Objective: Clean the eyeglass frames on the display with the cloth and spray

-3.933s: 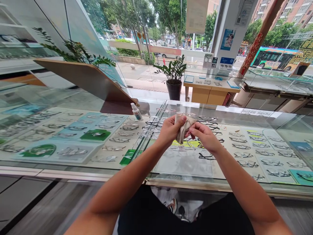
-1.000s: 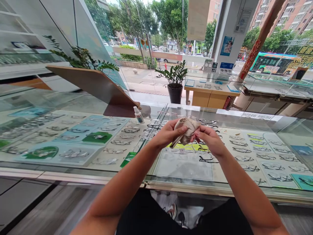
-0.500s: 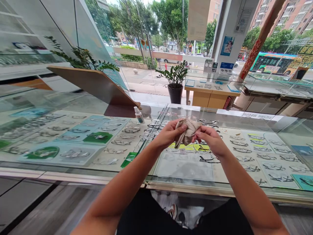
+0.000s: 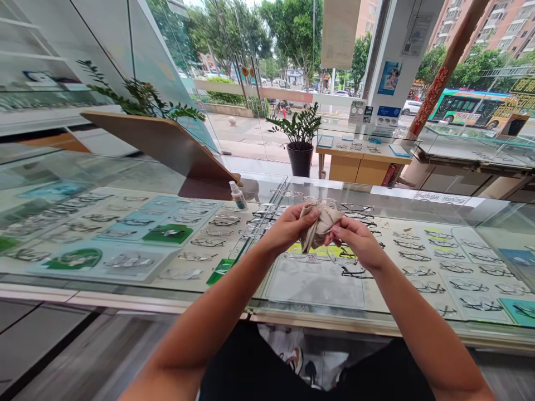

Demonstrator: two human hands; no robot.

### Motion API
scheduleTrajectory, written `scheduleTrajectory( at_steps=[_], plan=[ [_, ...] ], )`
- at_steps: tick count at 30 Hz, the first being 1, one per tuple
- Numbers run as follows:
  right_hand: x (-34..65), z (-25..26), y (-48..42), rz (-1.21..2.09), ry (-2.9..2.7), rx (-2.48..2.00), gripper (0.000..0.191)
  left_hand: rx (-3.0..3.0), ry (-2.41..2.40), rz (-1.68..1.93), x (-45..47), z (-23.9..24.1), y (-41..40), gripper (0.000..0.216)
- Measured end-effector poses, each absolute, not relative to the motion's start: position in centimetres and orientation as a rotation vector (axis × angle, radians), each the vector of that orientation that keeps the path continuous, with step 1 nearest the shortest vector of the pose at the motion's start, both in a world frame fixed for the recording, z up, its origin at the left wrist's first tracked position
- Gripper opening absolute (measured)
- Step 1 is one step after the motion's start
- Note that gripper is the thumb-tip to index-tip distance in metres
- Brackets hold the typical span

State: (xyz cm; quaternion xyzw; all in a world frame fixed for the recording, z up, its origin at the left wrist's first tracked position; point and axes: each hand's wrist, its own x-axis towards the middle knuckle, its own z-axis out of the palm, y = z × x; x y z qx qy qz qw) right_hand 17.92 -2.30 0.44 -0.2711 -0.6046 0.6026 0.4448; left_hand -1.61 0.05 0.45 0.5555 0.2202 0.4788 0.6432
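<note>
My left hand point(image 4: 288, 227) and my right hand point(image 4: 355, 239) meet above a glass display counter point(image 4: 317, 312). Between them is a crumpled beige cloth point(image 4: 318, 227); my left hand's thumb and fingers are pinched on it. Fingers of my right hand are closed on a thin clear-rimmed pair of glasses point(image 4: 334, 253) that the cloth partly wraps; a lens rim hangs just below the hands. Most of the frame is hidden by the cloth and fingers.
Under the counter glass lie several rows of eyeglass frames point(image 4: 422, 262) on trays. A small spray bottle point(image 4: 237, 196) stands on the counter to the left, beside a slanted wooden board point(image 4: 163, 146). A potted plant point(image 4: 299, 139) and a wooden table point(image 4: 359, 156) stand beyond.
The hands have stayed in place over the counter, working the cloth around the glasses; the cloth is bunched a little differently and the view has shifted slightly.
</note>
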Motion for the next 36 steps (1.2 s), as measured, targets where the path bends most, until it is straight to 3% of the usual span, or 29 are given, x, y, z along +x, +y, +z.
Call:
scheduleTrajectory(
  at_steps=[21,29,36],
  plan=[
    [17.2,0.0,-2.7,1.569,-1.419,-0.642,0.040,1.348,0.453,1.108,-1.3,0.5,-0.4,0.042],
    [17.0,-0.1,-2.8,1.576,-1.428,-0.621,0.036,1.355,0.557,1.225,-1.0,0.3,-0.2,0.054],
    [17.1,0.3,-3.0,1.641,-1.322,-0.611,0.039,1.378,0.428,1.101,-1.3,0.8,-0.7,0.040]
  ],
)
